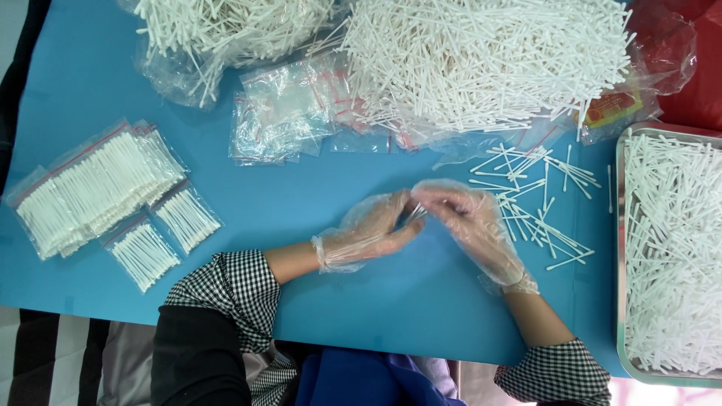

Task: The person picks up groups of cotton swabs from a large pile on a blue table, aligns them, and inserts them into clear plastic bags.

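Observation:
Both my hands wear clear plastic gloves and meet over the middle of the blue table [316,195]. My left hand [372,229] and my right hand [470,222] pinch a small bundle of white cotton swabs [415,214] between their fingertips. Loose swabs [538,199] lie scattered just right of my right hand.
A large heap of swabs [481,60] on plastic sits at the back, another bagged heap [226,30] at back left. Empty small zip bags [289,113] lie behind my hands. Filled packets [101,192] are stacked at left. A metal tray [621,248] of swabs stands at right.

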